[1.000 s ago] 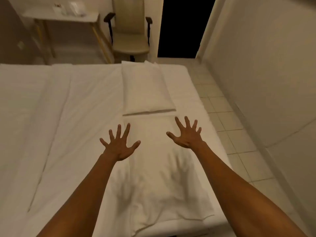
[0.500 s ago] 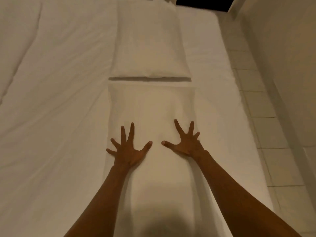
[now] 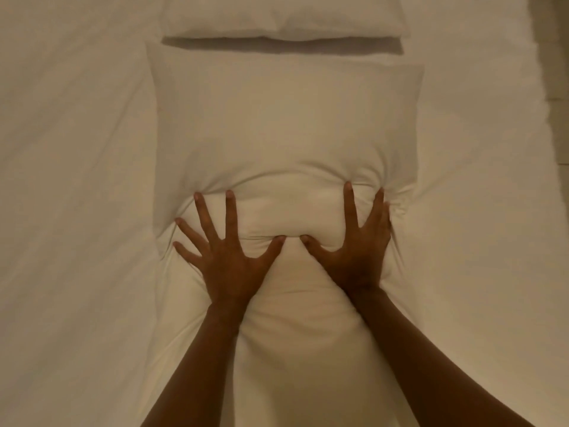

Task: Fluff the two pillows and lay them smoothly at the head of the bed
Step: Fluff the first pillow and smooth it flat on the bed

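Note:
Two white pillows lie end to end on the white bed (image 3: 67, 211). The near pillow (image 3: 286, 124) fills the middle of the view. My left hand (image 3: 229, 257) and my right hand (image 3: 357, 254) press flat into its near half, fingers spread wide, thumbs almost meeting. The fabric bunches into a ridge just beyond my fingertips and creases at both sides. The far pillow (image 3: 283, 16) lies past it at the top edge, only its near end showing, with a thin shadowed gap between the two.
The sheet stretches wide to the left with soft diagonal creases. The bed's right edge runs down the upper right, with tiled floor (image 3: 557, 72) beyond it.
My hands went from hovering above the near pillow to pressing down into it and sliding forward, bunching the fabric. My head dropped closer; the room, chair and table left the view.

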